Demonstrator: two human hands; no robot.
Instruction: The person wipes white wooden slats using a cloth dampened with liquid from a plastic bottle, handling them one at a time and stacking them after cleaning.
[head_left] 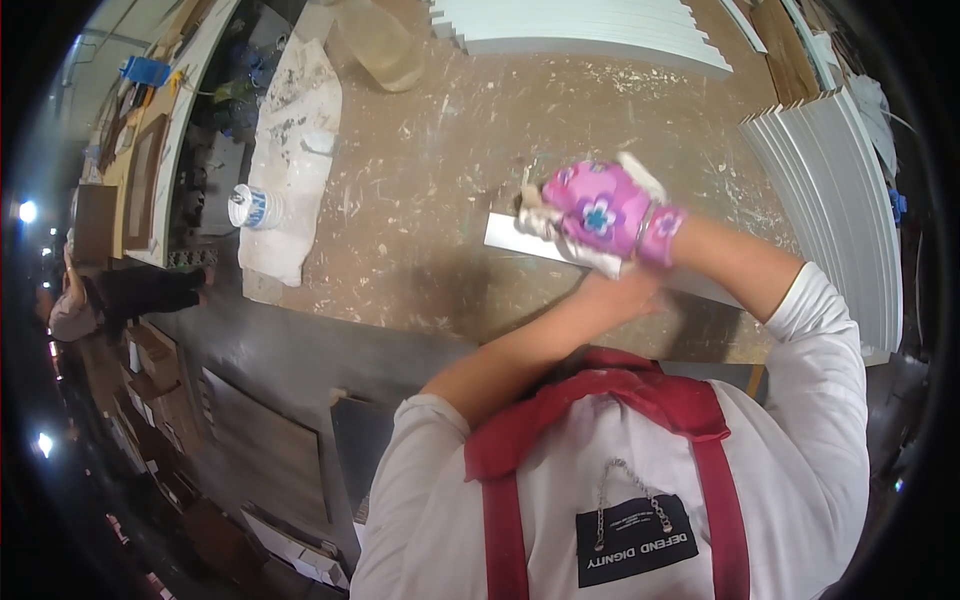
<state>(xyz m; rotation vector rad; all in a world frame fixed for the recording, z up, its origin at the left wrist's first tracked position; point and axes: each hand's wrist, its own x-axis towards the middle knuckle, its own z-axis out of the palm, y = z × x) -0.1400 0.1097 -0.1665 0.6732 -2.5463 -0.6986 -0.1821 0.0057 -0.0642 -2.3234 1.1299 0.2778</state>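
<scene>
A floral pink-and-purple glove covers my right hand (605, 212), which is closed and presses down on a white strip (520, 238) lying on the worktable. Crumpled pale cloth (641, 176) pokes out around the glove's edges. My bare left hand (622, 292) is beside the strip, just below the glove and nearer my body. Its fingers are blurred and partly hidden, so their grip does not show. My right forearm crosses above the strip's right part, covering some of it.
Stacked white strips lie along the table's far edge (590, 35) and right side (835, 190). A paint-spotted white sheet (285, 190) covers the left edge, with a small white-and-blue tub (258, 208) on it. A cloudy plastic container (380, 45) stands at far left. Another person (110, 300) works beyond.
</scene>
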